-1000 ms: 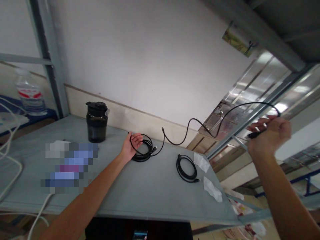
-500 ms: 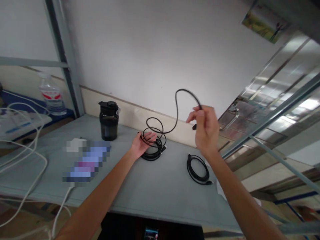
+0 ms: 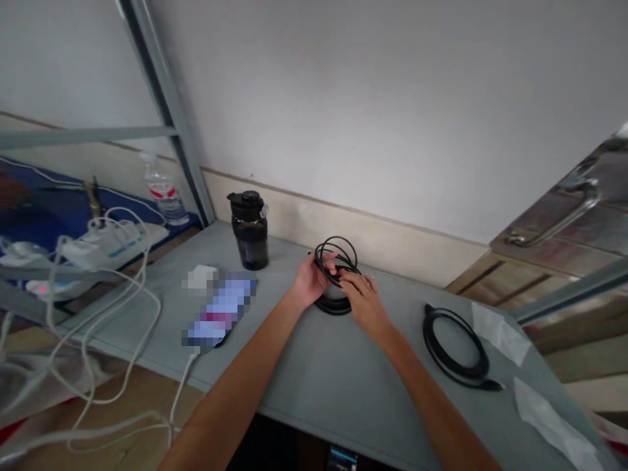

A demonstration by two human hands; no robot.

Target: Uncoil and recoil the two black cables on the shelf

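A black cable [image 3: 354, 247] is gathered in loose loops above the grey tabletop, near the wall. My left hand [image 3: 312, 282] holds the loops from the left, fingers curled through them. From the right, my right hand [image 3: 364, 297] closes on the same loops, its fingertips close to the left hand's. Below both hands lies a black coil [image 3: 331, 306] on the table, partly covered by them; whether it is joined to the held loops cannot be made out. Another coiled black cable [image 3: 454, 343] with plug ends rests to the right, apart from the hands.
A dark drink bottle [image 3: 250, 232] stands at the back left, with a blurred phone [image 3: 223, 311] and white charger [image 3: 202, 278] before it. White cords [image 3: 142, 288] run from a power strip [image 3: 115, 242]. Clear wrap pieces [image 3: 500, 330] lie at right. A wall [image 3: 367, 111] rises behind.
My right hand has come down and left, from holding the cable's free end high to the loops beside my left hand. The view has shifted, moving the scene's objects within the picture.
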